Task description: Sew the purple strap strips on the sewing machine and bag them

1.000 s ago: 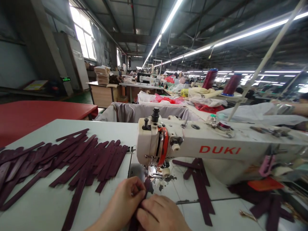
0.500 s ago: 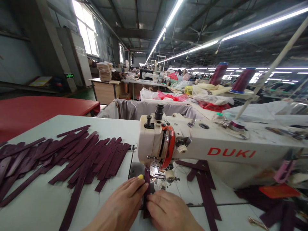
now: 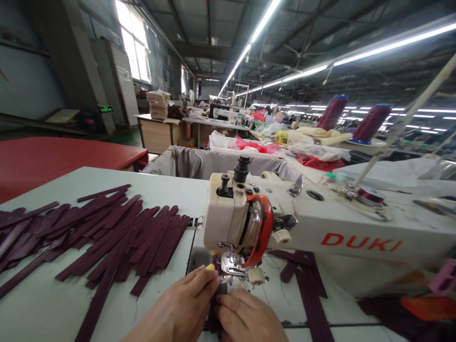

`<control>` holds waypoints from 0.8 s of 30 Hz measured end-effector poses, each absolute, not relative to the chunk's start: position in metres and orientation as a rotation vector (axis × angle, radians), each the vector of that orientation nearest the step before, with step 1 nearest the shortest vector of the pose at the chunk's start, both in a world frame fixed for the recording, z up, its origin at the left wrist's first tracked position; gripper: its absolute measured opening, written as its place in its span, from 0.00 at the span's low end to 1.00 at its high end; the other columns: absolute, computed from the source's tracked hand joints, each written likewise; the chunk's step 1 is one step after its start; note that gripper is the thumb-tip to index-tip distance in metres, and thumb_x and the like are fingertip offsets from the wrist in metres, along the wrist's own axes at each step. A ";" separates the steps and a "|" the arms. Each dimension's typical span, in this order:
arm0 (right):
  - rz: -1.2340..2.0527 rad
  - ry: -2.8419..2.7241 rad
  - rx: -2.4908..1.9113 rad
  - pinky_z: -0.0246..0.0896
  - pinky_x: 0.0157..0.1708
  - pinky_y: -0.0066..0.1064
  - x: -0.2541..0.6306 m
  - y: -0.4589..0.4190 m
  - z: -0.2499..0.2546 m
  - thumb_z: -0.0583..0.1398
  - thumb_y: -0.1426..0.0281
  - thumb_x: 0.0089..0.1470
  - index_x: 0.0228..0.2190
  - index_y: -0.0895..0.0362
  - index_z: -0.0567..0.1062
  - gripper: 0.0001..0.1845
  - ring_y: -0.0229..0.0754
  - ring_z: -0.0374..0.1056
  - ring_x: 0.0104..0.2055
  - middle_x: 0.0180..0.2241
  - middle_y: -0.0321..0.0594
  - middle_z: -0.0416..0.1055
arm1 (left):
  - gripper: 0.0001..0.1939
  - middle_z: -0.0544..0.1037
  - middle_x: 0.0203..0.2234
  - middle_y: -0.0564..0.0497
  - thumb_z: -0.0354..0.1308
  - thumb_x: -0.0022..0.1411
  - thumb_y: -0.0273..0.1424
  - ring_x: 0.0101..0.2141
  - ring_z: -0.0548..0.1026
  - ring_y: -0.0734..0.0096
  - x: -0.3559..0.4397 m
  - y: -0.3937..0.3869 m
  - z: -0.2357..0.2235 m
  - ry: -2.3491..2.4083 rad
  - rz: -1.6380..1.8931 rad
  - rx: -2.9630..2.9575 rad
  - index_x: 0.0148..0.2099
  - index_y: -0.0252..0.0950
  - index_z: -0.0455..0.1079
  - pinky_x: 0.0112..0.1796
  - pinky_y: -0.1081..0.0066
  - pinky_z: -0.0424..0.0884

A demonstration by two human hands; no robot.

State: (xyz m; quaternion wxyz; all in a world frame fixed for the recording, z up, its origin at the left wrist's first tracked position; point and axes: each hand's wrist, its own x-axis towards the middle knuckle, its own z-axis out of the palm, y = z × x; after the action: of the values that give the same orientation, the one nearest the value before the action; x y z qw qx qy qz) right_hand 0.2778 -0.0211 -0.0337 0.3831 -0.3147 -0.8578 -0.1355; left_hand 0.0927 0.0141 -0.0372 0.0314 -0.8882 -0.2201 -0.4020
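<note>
A dark purple strap (image 3: 214, 304) lies lengthwise under the needle area of a sewing machine (image 3: 226, 209), its far end close to the metal presser foot (image 3: 233, 267). My left hand (image 3: 180, 301) presses along the strap's left edge with fingers held together; something yellow covers one fingertip. On the other side, my right hand (image 3: 249, 316) pinches the strap's near part between thumb and curled fingers. Both hands partly hide the strap. To the left, a pile of similar purple straps (image 3: 107, 230) is spread over the pale tabletop (image 3: 46, 289).
More purple straps (image 3: 309, 289) lie beneath the machine arm. Further right are an orange item (image 3: 427, 308) and a pink-handled tool (image 3: 443, 280). Two purple thread cones (image 3: 372, 123) stand behind. A fabric-lined bin (image 3: 199, 161) and a red-topped table (image 3: 71, 156) adjoin the worktop.
The view has shifted and come nearer, so the machine looks larger. Both hands keep their hold on the strap, close to the presser foot.
</note>
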 end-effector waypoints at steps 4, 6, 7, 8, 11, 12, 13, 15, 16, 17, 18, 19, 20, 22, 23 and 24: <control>-0.296 -2.196 -0.793 0.73 0.30 0.27 0.280 -0.019 -0.037 0.50 0.81 0.61 0.32 0.60 0.78 0.17 0.40 0.73 0.26 0.29 0.41 0.79 | 0.22 0.80 0.41 0.44 0.41 0.60 0.18 0.43 0.79 0.67 0.100 0.016 -0.029 -0.657 -1.326 -2.658 0.54 0.33 0.65 0.55 0.70 0.71; -0.287 -2.187 -0.789 0.74 0.30 0.27 0.280 -0.019 -0.039 0.52 0.79 0.61 0.33 0.60 0.78 0.15 0.41 0.73 0.27 0.29 0.41 0.79 | 0.23 0.80 0.42 0.44 0.42 0.59 0.18 0.43 0.79 0.66 0.099 0.017 -0.026 -0.654 -1.257 -2.713 0.55 0.33 0.65 0.54 0.69 0.72; -0.285 -2.180 -0.788 0.74 0.31 0.27 0.280 -0.019 -0.040 0.53 0.79 0.61 0.33 0.61 0.78 0.13 0.41 0.73 0.27 0.30 0.42 0.79 | 0.24 0.80 0.42 0.44 0.43 0.58 0.18 0.43 0.79 0.66 0.098 0.017 -0.026 -0.667 -1.235 -2.738 0.55 0.33 0.65 0.53 0.69 0.73; -0.281 -2.176 -0.791 0.74 0.31 0.27 0.280 -0.019 -0.041 0.53 0.79 0.61 0.34 0.61 0.78 0.13 0.41 0.73 0.28 0.30 0.42 0.79 | 0.24 0.80 0.42 0.44 0.43 0.57 0.18 0.43 0.79 0.66 0.097 0.017 -0.026 -0.674 -1.210 -2.769 0.55 0.33 0.66 0.52 0.69 0.74; -0.271 -2.177 -0.821 0.74 0.33 0.28 0.281 -0.019 -0.043 0.52 0.80 0.62 0.37 0.61 0.78 0.14 0.42 0.74 0.30 0.32 0.42 0.80 | 0.24 0.80 0.43 0.43 0.44 0.57 0.18 0.44 0.80 0.63 0.091 0.016 -0.034 -0.697 -1.177 -2.854 0.54 0.34 0.66 0.50 0.68 0.76; -0.274 -2.182 -0.834 0.75 0.34 0.28 0.281 -0.019 -0.043 0.51 0.80 0.63 0.37 0.61 0.78 0.16 0.42 0.74 0.31 0.34 0.42 0.80 | 0.25 0.80 0.44 0.43 0.44 0.58 0.19 0.45 0.80 0.62 0.089 0.015 -0.037 -0.720 -1.175 -2.873 0.56 0.34 0.66 0.50 0.67 0.76; -0.282 -2.190 -0.844 0.76 0.35 0.29 0.282 -0.019 -0.042 0.50 0.80 0.63 0.39 0.61 0.78 0.16 0.42 0.75 0.32 0.35 0.43 0.81 | 0.25 0.79 0.47 0.42 0.44 0.59 0.20 0.48 0.79 0.61 0.086 0.014 -0.040 -0.748 -1.166 -2.890 0.58 0.35 0.66 0.51 0.66 0.75; -0.311 -2.199 -0.853 0.76 0.38 0.31 0.282 -0.020 -0.039 0.49 0.80 0.63 0.40 0.61 0.78 0.17 0.44 0.76 0.35 0.38 0.45 0.81 | 0.27 0.76 0.53 0.42 0.46 0.63 0.20 0.54 0.76 0.59 0.080 0.012 -0.045 -0.822 -1.098 -2.942 0.63 0.37 0.63 0.53 0.66 0.74; -0.320 -2.201 -0.853 0.77 0.38 0.32 0.282 -0.020 -0.038 0.50 0.80 0.62 0.40 0.61 0.78 0.17 0.44 0.76 0.35 0.38 0.45 0.81 | 0.28 0.75 0.55 0.42 0.47 0.64 0.20 0.55 0.75 0.58 0.077 0.011 -0.046 -0.846 -1.071 -2.958 0.64 0.38 0.62 0.54 0.66 0.73; -0.321 -2.198 -0.855 0.77 0.38 0.32 0.282 -0.020 -0.037 0.50 0.81 0.60 0.40 0.61 0.78 0.17 0.44 0.76 0.36 0.38 0.45 0.81 | 0.28 0.74 0.56 0.42 0.47 0.64 0.20 0.56 0.74 0.58 0.075 0.010 -0.047 -0.854 -1.064 -2.964 0.65 0.39 0.61 0.54 0.66 0.73; -0.317 -2.190 -0.859 0.77 0.38 0.32 0.282 -0.020 -0.035 0.50 0.82 0.58 0.38 0.61 0.78 0.17 0.44 0.76 0.36 0.38 0.46 0.81 | 0.28 0.74 0.56 0.43 0.47 0.64 0.20 0.56 0.74 0.58 0.074 0.010 -0.048 -0.852 -1.058 -2.973 0.65 0.39 0.61 0.54 0.66 0.73; -0.307 -2.182 -0.860 0.77 0.38 0.32 0.282 -0.020 -0.035 0.50 0.83 0.56 0.37 0.61 0.78 0.18 0.44 0.75 0.35 0.36 0.45 0.80 | 0.28 0.74 0.56 0.43 0.47 0.64 0.20 0.56 0.74 0.58 0.073 0.010 -0.048 -0.849 -1.052 -2.982 0.66 0.39 0.60 0.55 0.66 0.73; -0.293 -2.174 -0.866 0.76 0.37 0.31 0.282 -0.020 -0.034 0.50 0.83 0.54 0.36 0.61 0.78 0.18 0.44 0.75 0.34 0.35 0.45 0.80 | 0.28 0.74 0.56 0.43 0.47 0.64 0.20 0.56 0.74 0.58 0.072 0.010 -0.047 -0.847 -1.049 -2.989 0.66 0.39 0.61 0.55 0.67 0.73; -0.270 -2.171 -0.872 0.76 0.36 0.31 0.282 -0.020 -0.034 0.50 0.85 0.51 0.35 0.61 0.77 0.18 0.44 0.74 0.33 0.34 0.45 0.79 | 0.28 0.74 0.56 0.43 0.46 0.64 0.20 0.55 0.75 0.59 0.074 0.011 -0.042 -0.849 -1.046 -2.996 0.65 0.38 0.61 0.55 0.67 0.73; -0.268 -2.168 -0.869 0.75 0.35 0.31 0.282 -0.020 -0.034 0.51 0.85 0.50 0.35 0.61 0.77 0.19 0.43 0.73 0.32 0.33 0.44 0.79 | 0.28 0.74 0.56 0.43 0.46 0.64 0.19 0.55 0.75 0.60 0.075 0.012 -0.039 -0.850 -1.046 -2.998 0.65 0.37 0.62 0.54 0.67 0.73; -0.264 -2.168 -0.866 0.75 0.35 0.31 0.282 -0.020 -0.034 0.51 0.85 0.49 0.35 0.61 0.77 0.19 0.44 0.73 0.32 0.33 0.44 0.79 | 0.27 0.74 0.56 0.43 0.45 0.64 0.19 0.55 0.75 0.60 0.077 0.012 -0.035 -0.848 -1.044 -3.000 0.64 0.37 0.63 0.54 0.68 0.73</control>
State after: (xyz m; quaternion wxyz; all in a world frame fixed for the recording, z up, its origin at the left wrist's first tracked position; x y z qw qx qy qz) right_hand 0.2824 -0.0204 -0.0345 0.3856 -0.3401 -0.8514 -0.1035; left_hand 0.0769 0.0121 -0.0349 -0.0728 -0.9101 -0.2572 -0.3168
